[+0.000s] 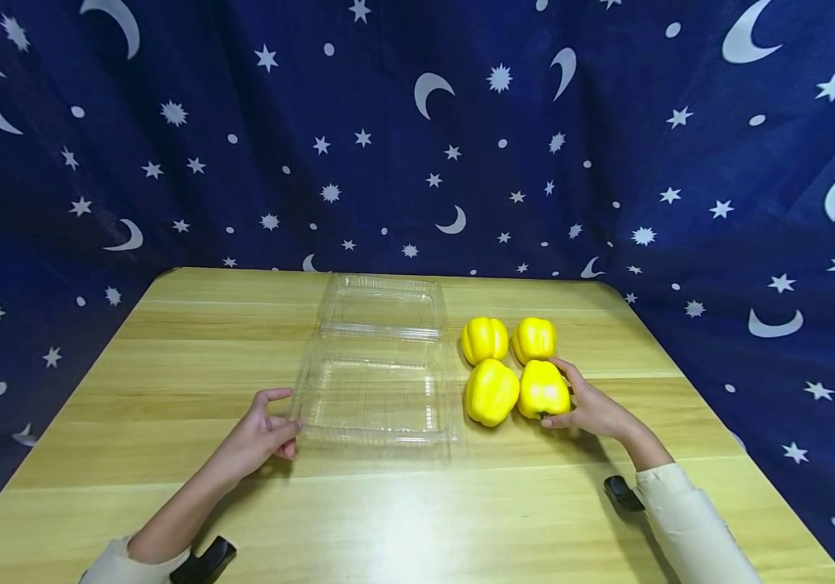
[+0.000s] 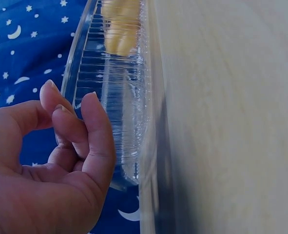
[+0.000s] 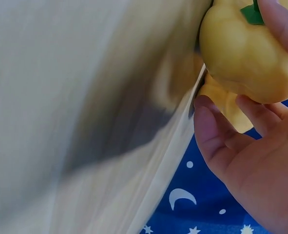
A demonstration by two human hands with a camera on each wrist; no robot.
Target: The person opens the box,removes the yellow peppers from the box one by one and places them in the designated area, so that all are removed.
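Note:
An open clear plastic clamshell container (image 1: 374,434) lies flat on the table, its lid folded back away from me. At its near left edge is my left hand (image 1: 260,438), fingers curled, thumb and fingertips at the rim; in the left wrist view the left hand (image 2: 61,165) overlaps the ribbed container wall (image 2: 126,112). My right hand (image 1: 593,410) grips the near right yellow bell pepper (image 1: 543,389), thumb by the stem and fingers around the far side. The right wrist view shows this bell pepper (image 3: 246,53), its green stem (image 3: 252,14) and the right hand (image 3: 260,156).
Three more yellow bell peppers stand close by: one at near left (image 1: 492,392), one at far left (image 1: 484,341) and one at far right (image 1: 534,339). They are right of the container on the wooden table (image 1: 417,519). A dark blue curtain (image 1: 388,162) hangs behind.

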